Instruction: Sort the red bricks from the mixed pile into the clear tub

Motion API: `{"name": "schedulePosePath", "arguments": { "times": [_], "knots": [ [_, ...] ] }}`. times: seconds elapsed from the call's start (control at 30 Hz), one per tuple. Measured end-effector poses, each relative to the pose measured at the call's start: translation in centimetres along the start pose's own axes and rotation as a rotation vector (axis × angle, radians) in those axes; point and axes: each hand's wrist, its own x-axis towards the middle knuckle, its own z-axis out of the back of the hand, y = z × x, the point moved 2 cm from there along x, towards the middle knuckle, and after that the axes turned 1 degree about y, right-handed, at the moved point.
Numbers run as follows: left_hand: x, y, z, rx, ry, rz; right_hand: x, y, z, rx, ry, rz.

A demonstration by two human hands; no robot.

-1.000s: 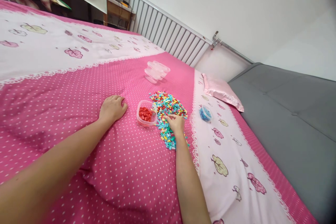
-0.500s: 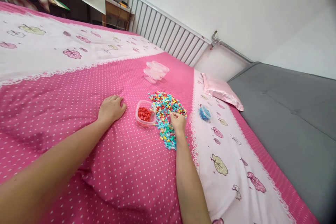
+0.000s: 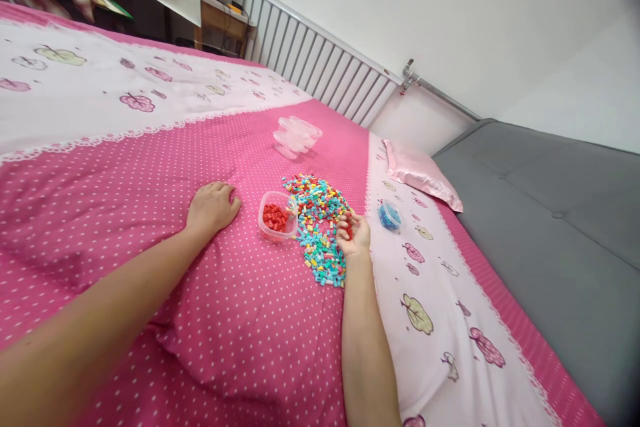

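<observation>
My right hand (image 3: 357, 235) is turned partly palm up at the right side of a pile of small colourful building bricks (image 3: 320, 197). Its fingers curl around a few red bricks (image 3: 349, 229). Left of the pile stands a clear plastic box (image 3: 263, 230) holding many red bricks (image 3: 275, 216). My left hand (image 3: 213, 208) lies palm down on the pink dotted bedspread (image 3: 200, 320), left of that box, fingers loosely spread and holding nothing.
Clear plastic lids or boxes (image 3: 297, 137) sit stacked beyond the pile. A small tub of blue bricks (image 3: 389, 216) stands to the right. Farther back are a pink pillow (image 3: 425, 173), a grey headboard (image 3: 550, 213) and a metal rail (image 3: 320, 47).
My right hand has moved right across the pile and rolled over, so the red bricks in its palm now show. The left hand stays where it was.
</observation>
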Motion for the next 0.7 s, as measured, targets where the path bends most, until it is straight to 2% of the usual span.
{"name": "schedulePosePath", "arguments": {
  "times": [0.17,0.27,0.33,0.47,0.57,0.7],
  "knots": [
    [0.0,0.0,0.0,-0.005,0.006,0.001,-0.3,0.4,0.2,0.089,-0.052,0.008],
    [0.0,0.0,0.0,-0.011,0.005,0.005,0.0,0.2,0.4,-0.019,-0.081,0.073],
    [0.0,0.0,0.0,-0.008,0.001,0.001,0.4,-0.1,0.8,-0.145,-0.115,0.164],
    [0.0,0.0,0.1,0.007,0.009,0.004,1.4,-0.6,2.1,-0.518,-0.281,0.385],
    [0.0,0.0,0.1,0.019,0.012,0.005,1.7,-0.8,2.6,-0.939,-0.410,0.526],
    [-0.1,-0.1,0.1,0.010,0.003,0.002,1.6,-1.0,2.2,-1.442,-0.416,0.534]
  ]
}}
